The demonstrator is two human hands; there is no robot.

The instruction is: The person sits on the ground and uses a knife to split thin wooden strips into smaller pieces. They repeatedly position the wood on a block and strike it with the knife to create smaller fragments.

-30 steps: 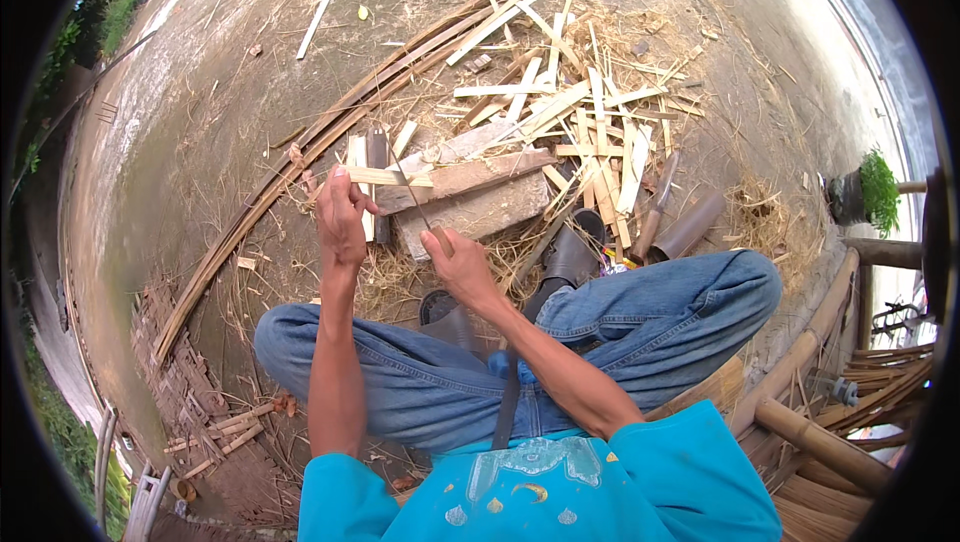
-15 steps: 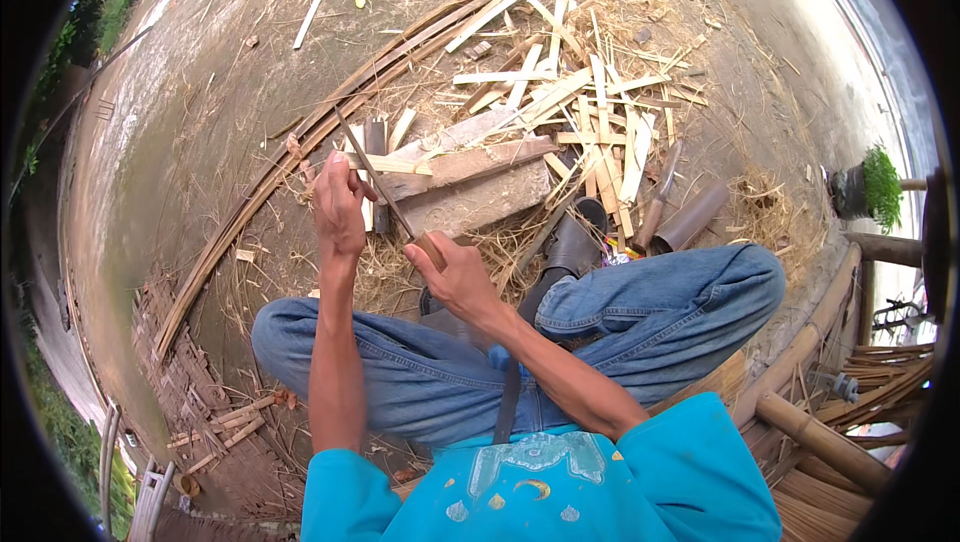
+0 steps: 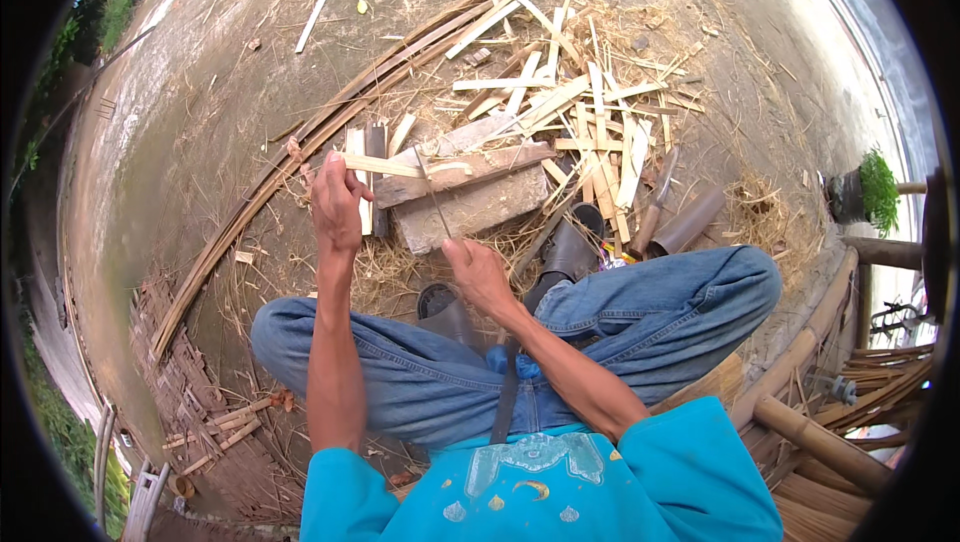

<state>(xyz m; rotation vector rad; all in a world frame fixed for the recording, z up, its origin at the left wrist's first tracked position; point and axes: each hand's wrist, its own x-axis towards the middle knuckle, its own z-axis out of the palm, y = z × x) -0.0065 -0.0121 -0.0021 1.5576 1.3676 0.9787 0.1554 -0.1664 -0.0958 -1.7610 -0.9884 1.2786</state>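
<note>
My left hand (image 3: 338,204) is closed on one end of a pale flat bamboo strip (image 3: 385,164), which points right over a wooden plank (image 3: 505,159). My right hand (image 3: 482,277) grips a long thin knife (image 3: 437,200); the fingers hide its handle. The blade points away from me and crosses the strip toward its right part. Whether the edge touches the strip, I cannot tell. Below the plank rests a thick wooden block (image 3: 475,210), just beyond my right hand. A dark upright piece (image 3: 376,167) and a pale strip stand close behind the held strip.
Many cut bamboo strips (image 3: 598,102) lie heaped beyond the block, among shavings. Long split bamboo lengths (image 3: 240,212) curve along the left. By my right foot are a sheathed-looking long tool (image 3: 657,204) and a brown bamboo tube (image 3: 690,218). A bamboo frame (image 3: 800,432) stands at the right.
My right hand has moved right and slightly nearer to me, taking the knife along the strip from near my left hand toward the far end. The left hand stays about where it was.
</note>
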